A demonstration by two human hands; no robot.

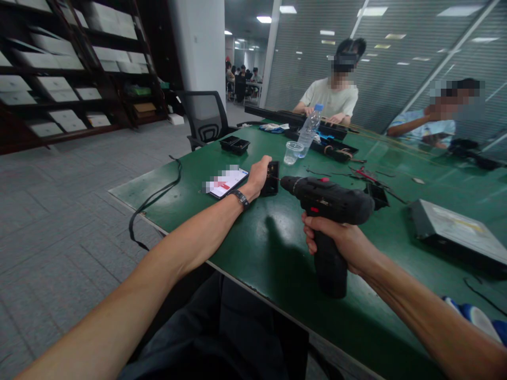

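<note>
My right hand (340, 240) is wrapped round the grip of a black cordless drill (330, 203), whose nose points left across the green table (277, 253). The drill tip meets a small black part (272, 178) standing upright on the table. My left hand (258, 174) is closed on that part's left side and holds it in place; a dark watch sits on that wrist. A phone (227, 181) with a lit screen lies flat just left of my left hand.
A clear plastic cup (292, 152) and a water bottle (309, 130) stand behind the part. Loose wires and small black pieces (366, 177) lie to the right, and a flat silver-black drive (455, 229) further right. Two people sit across the table. A black cable (152, 200) hangs off the left edge.
</note>
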